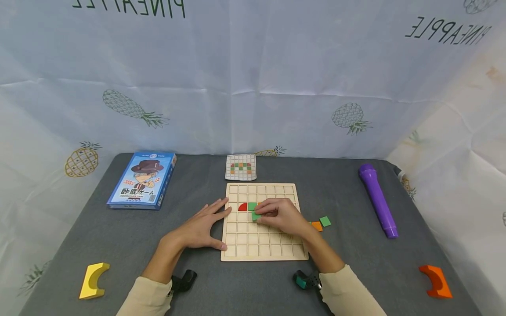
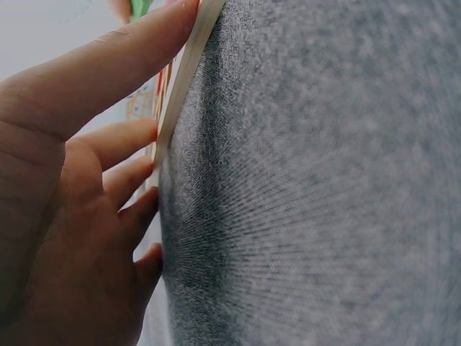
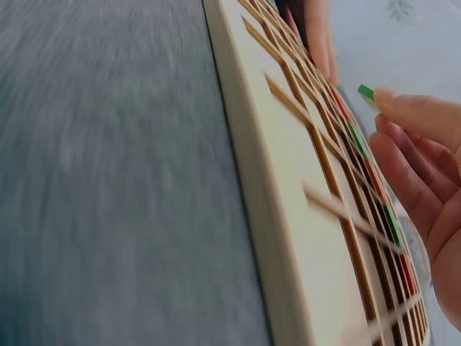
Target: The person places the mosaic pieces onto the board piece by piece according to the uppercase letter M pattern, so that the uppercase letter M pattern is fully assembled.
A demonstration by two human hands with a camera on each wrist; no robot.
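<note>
While your outspread left hand (image 1: 199, 226) touches the board (image 1: 253, 251), your right hand (image 1: 283, 214) pinches a green tile (image 1: 255, 216), apparently for placing: lower it flat.

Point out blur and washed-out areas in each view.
Head: the board reads clearly, its grid distinct; left wrist: upper left washed out pale beyond the left hand, grey tabletop softening rightward; right wrist: tabletop streakily blurred, board's grid fuzzy up close.

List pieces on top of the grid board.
A row of red, green and orange pieces; the right hand, pinching a green square, hides part in the head view.
</note>
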